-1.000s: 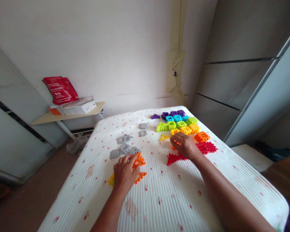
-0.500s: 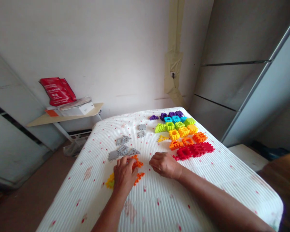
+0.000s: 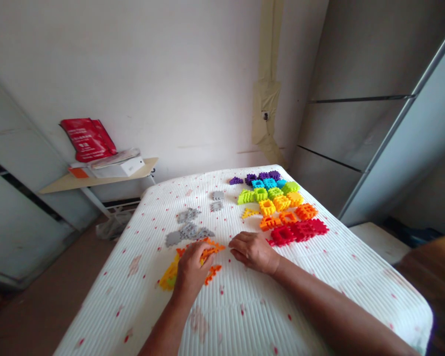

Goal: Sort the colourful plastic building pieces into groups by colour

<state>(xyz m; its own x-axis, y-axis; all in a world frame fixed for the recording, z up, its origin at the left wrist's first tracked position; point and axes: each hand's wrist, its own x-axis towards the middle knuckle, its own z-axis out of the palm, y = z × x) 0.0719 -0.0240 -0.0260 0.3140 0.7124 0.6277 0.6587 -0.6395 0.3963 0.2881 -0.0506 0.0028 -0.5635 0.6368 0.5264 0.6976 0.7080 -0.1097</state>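
Our left hand (image 3: 191, 267), right hand (image 3: 252, 252) and forearms (image 3: 337, 306) are bare; the blurred brown patch (image 3: 430, 277) at near right may be clothing, we cannot tell.

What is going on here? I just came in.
A person is working at a white ribbed mattress. The left hand rests on orange and yellow interlocking plastic pieces, and the right hand lies on the mattress beside them. Grey pieces lie just beyond, and further off, more pieces sit grouped by colour, from purple to red.
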